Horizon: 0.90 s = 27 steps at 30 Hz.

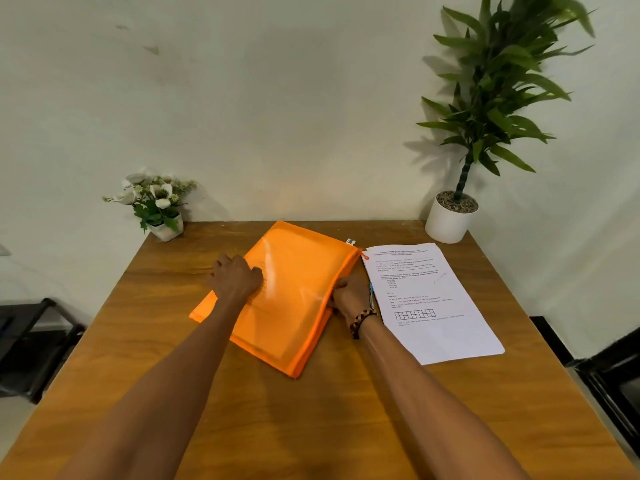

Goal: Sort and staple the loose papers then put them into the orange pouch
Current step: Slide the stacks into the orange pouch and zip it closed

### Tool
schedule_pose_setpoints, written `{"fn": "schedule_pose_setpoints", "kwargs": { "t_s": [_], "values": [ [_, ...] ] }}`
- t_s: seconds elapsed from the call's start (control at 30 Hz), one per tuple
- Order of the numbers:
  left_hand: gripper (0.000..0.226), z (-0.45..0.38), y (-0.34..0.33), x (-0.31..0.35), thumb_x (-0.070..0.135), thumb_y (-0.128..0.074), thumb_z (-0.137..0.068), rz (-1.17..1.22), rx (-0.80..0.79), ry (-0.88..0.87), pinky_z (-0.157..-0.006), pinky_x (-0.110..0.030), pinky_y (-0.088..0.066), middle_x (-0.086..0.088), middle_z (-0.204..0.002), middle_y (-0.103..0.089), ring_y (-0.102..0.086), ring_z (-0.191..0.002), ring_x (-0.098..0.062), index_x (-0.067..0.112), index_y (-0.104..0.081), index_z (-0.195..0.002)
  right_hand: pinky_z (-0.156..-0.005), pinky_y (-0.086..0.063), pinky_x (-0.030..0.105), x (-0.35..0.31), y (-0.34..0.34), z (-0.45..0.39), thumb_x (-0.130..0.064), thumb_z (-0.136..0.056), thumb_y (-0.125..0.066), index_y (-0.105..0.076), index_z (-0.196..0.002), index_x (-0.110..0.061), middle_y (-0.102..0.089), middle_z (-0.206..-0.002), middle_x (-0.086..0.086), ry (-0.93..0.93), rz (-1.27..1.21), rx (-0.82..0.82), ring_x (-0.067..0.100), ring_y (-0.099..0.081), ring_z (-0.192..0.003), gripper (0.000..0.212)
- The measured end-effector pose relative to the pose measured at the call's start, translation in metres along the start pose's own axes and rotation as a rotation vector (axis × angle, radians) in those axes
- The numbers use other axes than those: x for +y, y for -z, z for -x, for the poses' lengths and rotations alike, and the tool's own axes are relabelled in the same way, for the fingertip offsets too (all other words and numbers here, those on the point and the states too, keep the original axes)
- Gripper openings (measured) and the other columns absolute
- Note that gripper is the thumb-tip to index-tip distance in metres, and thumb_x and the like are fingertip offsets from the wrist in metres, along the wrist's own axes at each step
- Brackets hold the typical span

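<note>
On the wooden surface [173, 341], left to right:

Flower pot: a small white pot of pale flowers [157, 202] stands at the far left corner, well beyond the fingers.

Left hand: the left hand [237, 277] rests on the left part of the orange pouch [294, 296], its fingers curled under; whether they pin the pouch or merely lie on it cannot be told.

Pouch: it lies flat and slanted between the two hands, and faint print shows through its translucent face under the left fingers, which suggests some papers are already inside.

Right hand: the right hand [349, 294], a braided band at its wrist, pinches the pouch's zip edge with curled fingers, apparently working the opening.

Papers: a printed set of sheets [429, 303] lies just to the right of the right fingers, outside the pouch; no staple can be made out on it.

Tall plant: a leafy plant in a white pot [450, 220] stands at the far right corner.

Progress: judging by this, the task is partly done; the outside sheets are not yet in the pouch. No stapler is plainly visible.
</note>
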<state>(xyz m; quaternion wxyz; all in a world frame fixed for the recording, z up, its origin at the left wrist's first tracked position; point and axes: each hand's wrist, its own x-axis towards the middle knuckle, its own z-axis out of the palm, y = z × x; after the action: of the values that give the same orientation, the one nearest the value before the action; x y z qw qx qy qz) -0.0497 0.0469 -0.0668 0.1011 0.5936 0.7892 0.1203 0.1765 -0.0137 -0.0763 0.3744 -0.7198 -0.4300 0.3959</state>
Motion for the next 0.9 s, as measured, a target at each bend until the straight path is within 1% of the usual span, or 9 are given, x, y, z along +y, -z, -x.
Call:
{"fn": "schedule_pose_setpoints", "kwargs": {
  "t_s": [0.13,0.23,0.3,0.4,0.47,0.53,0.63,0.77,0.9],
  "values": [
    [0.042,0.011,-0.007,0.019,0.034,-0.062,-0.091,0.145,0.137,-0.161,-0.097,-0.051,-0.043,-0.021,-0.129,-0.056,-0.050,-0.123,-0.042,0.008,-0.062,-0.124,-0.072,-0.063,0.043,-0.008,0.019,0.009,-0.004,-0.086,-0.057,-0.061,-0.056,-0.016,-0.070,-0.058,0.006,0.028,0.003,0.157,0.026,-0.073,-0.060,0.032],
    [0.025,0.031,-0.008,0.051,0.032,-0.063,-0.093,0.286,0.211,-0.334,-0.078,-0.043,-0.048,-0.016,-0.111,-0.063,-0.061,-0.103,-0.036,0.012,-0.067,-0.107,-0.072,-0.062,0.042,-0.003,0.032,0.006,-0.008,-0.087,-0.058,-0.068,-0.068,-0.017,-0.071,-0.059,0.002,0.057,-0.040,0.238,0.019,-0.072,-0.058,0.023],
    [0.022,0.048,-0.008,0.081,0.036,-0.059,-0.096,0.346,0.154,-0.397,-0.071,-0.039,-0.050,-0.008,-0.099,-0.068,-0.065,-0.091,-0.029,0.016,-0.067,-0.098,-0.075,-0.060,0.040,0.000,0.044,0.004,-0.012,-0.089,-0.060,-0.071,-0.077,-0.019,-0.074,-0.075,0.000,0.073,0.008,0.334,0.020,-0.072,-0.074,0.018],
    [0.026,0.071,-0.014,0.126,0.039,-0.059,-0.095,0.404,0.011,-0.435,-0.073,-0.034,-0.051,-0.004,-0.094,-0.074,-0.068,-0.089,-0.027,0.017,-0.073,-0.096,-0.071,-0.049,0.028,0.005,0.072,0.004,-0.008,-0.092,-0.062,-0.071,-0.091,-0.014,-0.072,-0.094,0.003,0.130,0.090,0.441,0.020,-0.066,-0.092,0.011],
    [0.026,0.083,-0.020,0.150,0.036,-0.059,-0.094,0.449,-0.127,-0.385,-0.072,-0.035,-0.048,-0.006,-0.094,-0.076,-0.068,-0.091,-0.028,0.016,-0.076,-0.094,-0.070,-0.046,0.027,0.013,0.095,0.002,-0.010,-0.093,-0.061,-0.068,-0.093,-0.014,-0.070,-0.096,0.004,0.159,0.173,0.462,0.024,-0.064,-0.097,0.008],
    [0.027,0.089,-0.027,0.167,0.031,-0.058,-0.092,0.547,-0.314,-0.295,-0.071,-0.042,-0.055,-0.008,-0.083,-0.076,-0.070,-0.081,-0.028,0.013,-0.077,-0.088,-0.081,-0.047,0.036,0.025,0.116,0.000,-0.018,-0.092,-0.061,-0.066,-0.103,-0.016,-0.067,-0.109,0.007,0.137,0.352,0.451,0.029,-0.056,-0.110,0.012],
    [0.026,0.090,-0.036,0.181,0.023,-0.057,-0.097,0.758,-0.524,-0.167,-0.068,-0.041,-0.061,-0.014,-0.076,-0.074,-0.068,-0.058,-0.020,0.002,-0.070,-0.092,-0.103,-0.036,0.050,0.041,0.142,-0.004,-0.028,-0.088,-0.061,-0.054,-0.128,-0.015,-0.051,-0.134,0.016,-0.019,0.597,0.396,0.038,-0.041,-0.129,0.042],
    [0.018,0.095,-0.037,0.192,0.017,-0.055,-0.102,1.019,-0.683,0.031,-0.045,-0.022,-0.045,-0.012,-0.104,-0.073,-0.069,-0.059,-0.015,0.006,-0.064,-0.113,-0.115,-0.018,0.058,0.055,0.168,-0.008,-0.039,-0.088,-0.060,-0.026,-0.152,-0.013,-0.024,-0.156,0.020,-0.238,0.577,0.351,0.043,-0.019,-0.144,0.077],
    [0.010,0.091,-0.038,0.193,0.013,-0.062,-0.097,1.286,-0.775,0.265,-0.049,-0.021,-0.033,-0.009,-0.075,-0.063,-0.048,-0.056,-0.012,0.005,-0.066,-0.100,-0.106,-0.039,0.057,0.061,0.182,-0.015,-0.038,-0.080,-0.064,-0.037,-0.138,-0.008,-0.036,-0.143,0.020,-0.233,0.504,0.378,0.040,-0.038,-0.129,0.071]
  ]
}}
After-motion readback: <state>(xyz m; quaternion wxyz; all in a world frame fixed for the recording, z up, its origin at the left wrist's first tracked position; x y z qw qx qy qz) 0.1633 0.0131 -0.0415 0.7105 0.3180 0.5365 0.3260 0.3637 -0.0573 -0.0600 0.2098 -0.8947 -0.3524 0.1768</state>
